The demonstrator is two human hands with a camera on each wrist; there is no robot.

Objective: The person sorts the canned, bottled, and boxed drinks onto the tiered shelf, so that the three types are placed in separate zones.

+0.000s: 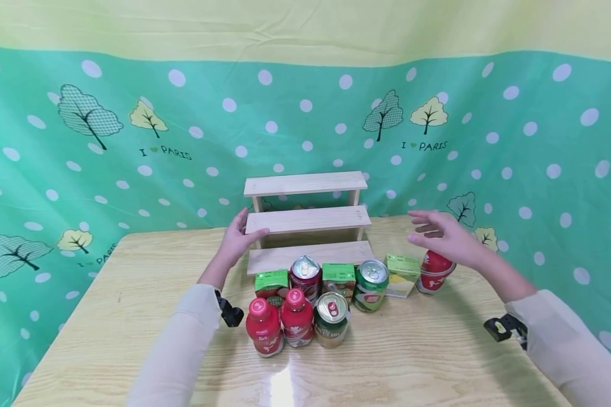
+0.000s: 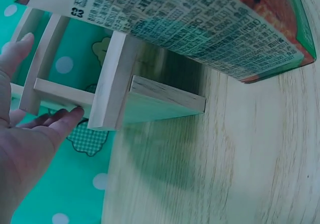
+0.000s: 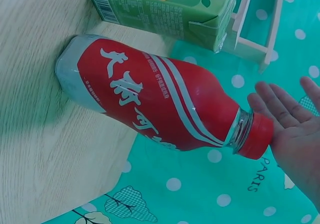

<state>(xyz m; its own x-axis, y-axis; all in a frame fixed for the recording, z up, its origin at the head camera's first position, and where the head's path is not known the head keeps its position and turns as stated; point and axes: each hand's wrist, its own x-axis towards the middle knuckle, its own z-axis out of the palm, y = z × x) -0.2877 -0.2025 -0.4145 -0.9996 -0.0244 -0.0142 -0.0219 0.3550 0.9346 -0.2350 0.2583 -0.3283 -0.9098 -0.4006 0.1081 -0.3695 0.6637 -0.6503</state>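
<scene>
The left hand (image 1: 236, 240) has its fingers (image 2: 60, 121) straight and relaxed, the thumb lying on the left end of the middle step of the wooden stepped shelf (image 1: 308, 219), gripping nothing. The right hand (image 1: 440, 234) hovers with spread, straight fingers (image 3: 280, 107) just above the cap of the red bottle (image 1: 434, 271), apart from the shelf's right end and holding nothing.

The shelf stands at the back of the bench (image 1: 132, 316), just behind a close cluster of drinks: two green cartons (image 1: 271, 282), cans (image 1: 371, 285), and two small red bottles (image 1: 280, 325) in front. Risk, as I judge it: the right palm sits so near the tall red bottle that a careless sweep could tip it toward the green carton (image 3: 165, 9) beside it. Pulling the shelf forward could likewise knock over the front row.

The bench is pale wood with a glossy glare spot near the front edge. Behind it hangs a green polka-dot cloth (image 1: 81, 141) printed with trees.
</scene>
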